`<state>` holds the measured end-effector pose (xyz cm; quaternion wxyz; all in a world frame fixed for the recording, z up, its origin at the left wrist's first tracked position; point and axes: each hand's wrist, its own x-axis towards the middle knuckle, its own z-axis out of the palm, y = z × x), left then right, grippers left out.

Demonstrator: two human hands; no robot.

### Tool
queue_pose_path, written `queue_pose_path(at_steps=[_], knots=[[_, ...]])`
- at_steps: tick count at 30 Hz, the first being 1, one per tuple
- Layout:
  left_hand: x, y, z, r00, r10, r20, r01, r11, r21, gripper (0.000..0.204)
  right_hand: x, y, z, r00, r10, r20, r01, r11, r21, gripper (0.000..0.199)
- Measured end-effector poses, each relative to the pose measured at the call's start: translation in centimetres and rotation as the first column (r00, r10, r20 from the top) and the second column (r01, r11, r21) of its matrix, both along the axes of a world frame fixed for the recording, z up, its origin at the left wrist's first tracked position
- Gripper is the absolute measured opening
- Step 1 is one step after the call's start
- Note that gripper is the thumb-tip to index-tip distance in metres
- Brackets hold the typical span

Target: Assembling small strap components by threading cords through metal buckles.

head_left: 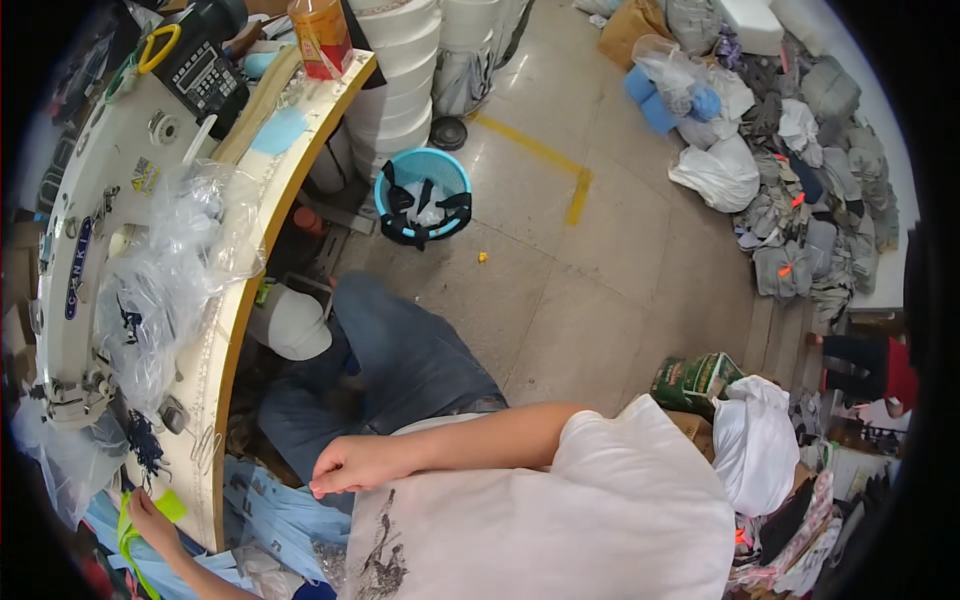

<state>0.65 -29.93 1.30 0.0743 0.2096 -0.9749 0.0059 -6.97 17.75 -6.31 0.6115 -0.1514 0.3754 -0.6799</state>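
Observation:
My left hand is at the near end of the sewing table, its fingertips pinched together. Bright green fabric strip lies against and behind those fingers; whether they grip it I cannot make out. Just beyond the fingertips is a tangle of dark navy threads, under the head of a white sewing machine. My right hand hovers above my lap with its fingers curled closed; what they hold, if anything, is hidden. Light blue fabric is bunched below, between the table and me.
Clear plastic bags cover part of the tabletop. A blue basket stands on the floor beside white stacked buckets. Grey garment piles fill the far right. A green bag and white bundle sit at right.

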Motion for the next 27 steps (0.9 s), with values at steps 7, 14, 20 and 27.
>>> queue_pose_path(at_steps=[7, 14, 20, 27], knots=[[4.3, -1.9, 2.1, 0.92, 0.181, -0.347, -0.186, 0.982, 0.02, 0.035, -0.5, 2.7, -0.5, 0.998, 0.013, 0.066, -0.009, 0.999, -0.053, 0.028], [-1.2, 19.6, 4.5, 0.621, 0.676, -0.396, 0.18, 0.369, 0.912, 0.028, -3.9, 6.3, 1.7, 0.974, 0.009, 0.226, -0.029, 0.996, 0.087, 0.023], [-1.5, 33.9, 3.6, 0.821, 0.506, -0.266, 0.291, 0.03, 0.956, 0.014, -5.9, 6.9, 3.3, 0.935, -0.167, 0.313, 0.183, 0.983, -0.021, 0.02], [-1.2, 38.5, 3.4, 0.919, 0.29, -0.266, 0.31, -0.116, 0.944, 0.008, -5.3, 5.9, 4.6, 0.954, -0.252, 0.161, 0.269, 0.959, -0.089, 0.023]])
